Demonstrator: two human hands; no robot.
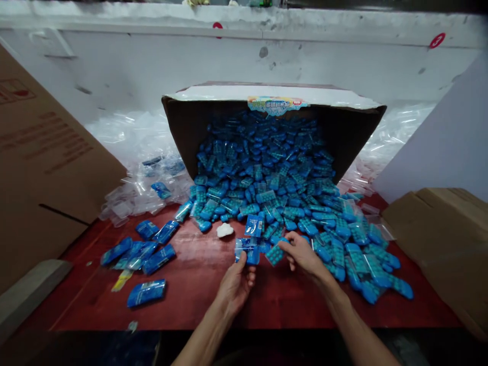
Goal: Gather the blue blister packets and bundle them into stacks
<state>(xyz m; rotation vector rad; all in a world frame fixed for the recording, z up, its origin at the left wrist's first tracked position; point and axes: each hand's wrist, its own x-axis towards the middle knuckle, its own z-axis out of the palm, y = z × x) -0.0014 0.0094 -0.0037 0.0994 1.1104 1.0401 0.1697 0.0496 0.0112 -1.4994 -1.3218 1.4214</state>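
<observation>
My left hand [237, 284] pinches a blue printed packet [247, 250] with a transparent edge between thumb and fingers. In my right hand [301, 254] is a small blue case [276, 254] with rows of teal-green beads, held by one end and tilted toward the left hand. Another blue printed packet [253, 225] lies just beyond them. A crumpled white wad [224, 230] rests on the red tabletop [198, 254] to the left. Past my hands, a big heap of similar blue cases [267, 168] spills out of an open carton [178, 127] lying on its side.
Several blue packets [147, 293] are grouped at the left, near a yellow scrap [122, 280]. Transparent plastic sleeves [129, 195] pile up beside the carton on both sides. Brown cardboard boxes stand at the left [46, 152] and right [442, 244]. A white wall [125, 66] closes the back.
</observation>
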